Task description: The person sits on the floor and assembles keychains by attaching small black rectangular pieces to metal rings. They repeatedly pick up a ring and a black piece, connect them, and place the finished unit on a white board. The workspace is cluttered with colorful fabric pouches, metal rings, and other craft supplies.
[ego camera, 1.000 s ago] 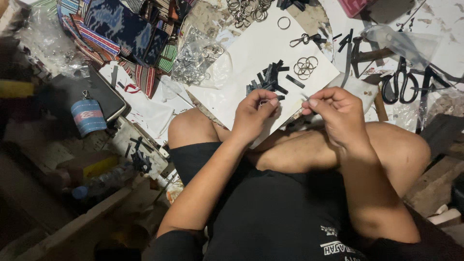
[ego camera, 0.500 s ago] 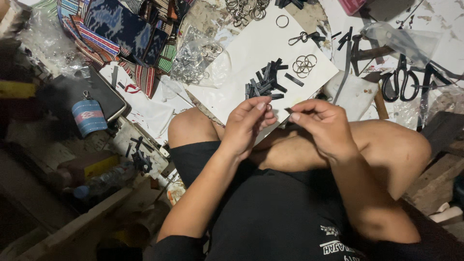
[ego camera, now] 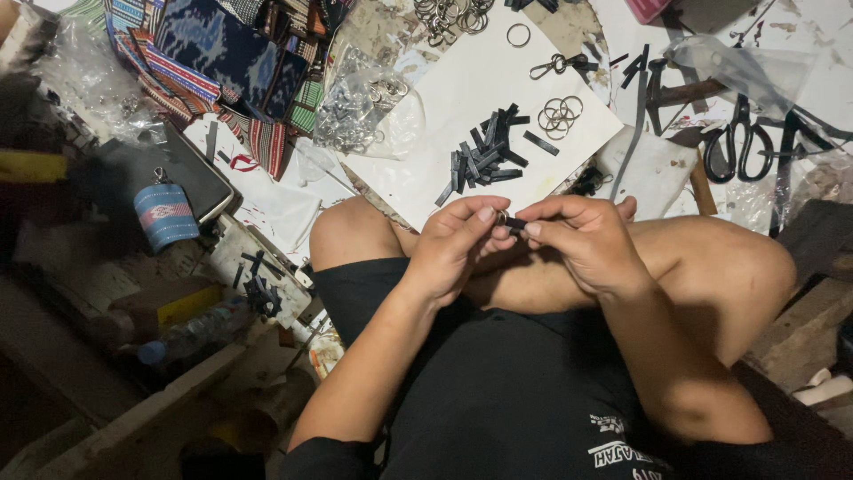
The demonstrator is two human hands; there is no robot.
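Just below the white sheet (ego camera: 462, 116), over the person's bent knees, the left hand (ego camera: 458, 244) and the right hand (ego camera: 582, 240) meet fingertip to fingertip, both pinched shut on one small black strap piece (ego camera: 514, 224) with what looks like a metal ring at its top; the piece sits between the two thumbs, too small to tell more. On the white sheet, near its middle, lies one pile of short black strips (ego camera: 480, 160), too heaped to count exactly, with one single strip lying apart just to its right. Right of that pile is a cluster of about four metal key rings (ego camera: 560, 114), overlapping one another. At the sheet's far edge lies one small clasp with a black tab (ego camera: 560, 64), and near the top edge one lone ring (ego camera: 518, 35). Touching the sheet's left edge is one clear plastic bag of metal hardware (ego camera: 360, 111). Farther left of the sheet lie folded striped woven cloths (ego camera: 213, 62), and beyond them one small blue cylindrical pouch (ego camera: 166, 216). Well to the right of the sheet lies one pair of black-handled scissors (ego camera: 733, 142). Above the sheet's far edge sits a heap of more rings (ego camera: 449, 16).
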